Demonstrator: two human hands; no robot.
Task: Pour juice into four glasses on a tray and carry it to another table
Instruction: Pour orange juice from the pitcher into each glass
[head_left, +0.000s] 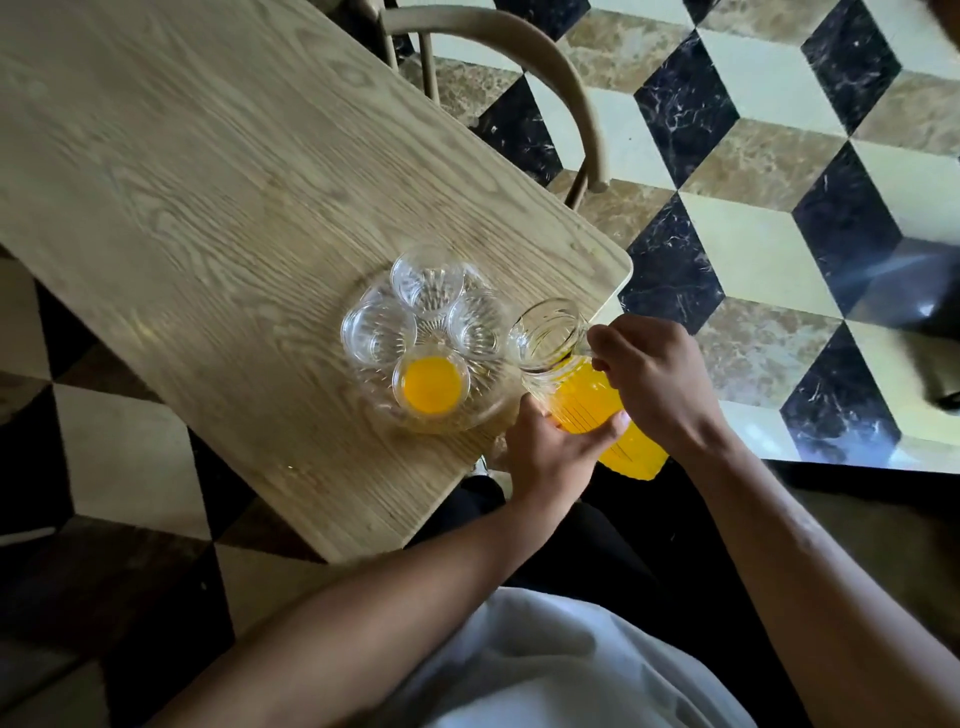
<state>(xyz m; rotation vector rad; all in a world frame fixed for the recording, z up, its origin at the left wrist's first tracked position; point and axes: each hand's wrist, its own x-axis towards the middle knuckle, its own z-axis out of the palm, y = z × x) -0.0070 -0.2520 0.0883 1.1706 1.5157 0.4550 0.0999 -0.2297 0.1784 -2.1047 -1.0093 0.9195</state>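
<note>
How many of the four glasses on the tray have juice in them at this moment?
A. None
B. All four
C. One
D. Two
C. Only the glass nearest the person holds orange juice; the other three glasses, at the left, the far side and the right of the glass tray, look clear and empty, while both hands hold the pitcher beside the tray.

— What sort of place is this?
— A dining room, at home or in a café; I cannot tell which. There is a long wooden table (208, 171), a curved-back wooden chair (519, 57) pushed up to it, and a polished marble floor (753, 156) in a cube pattern.
</note>
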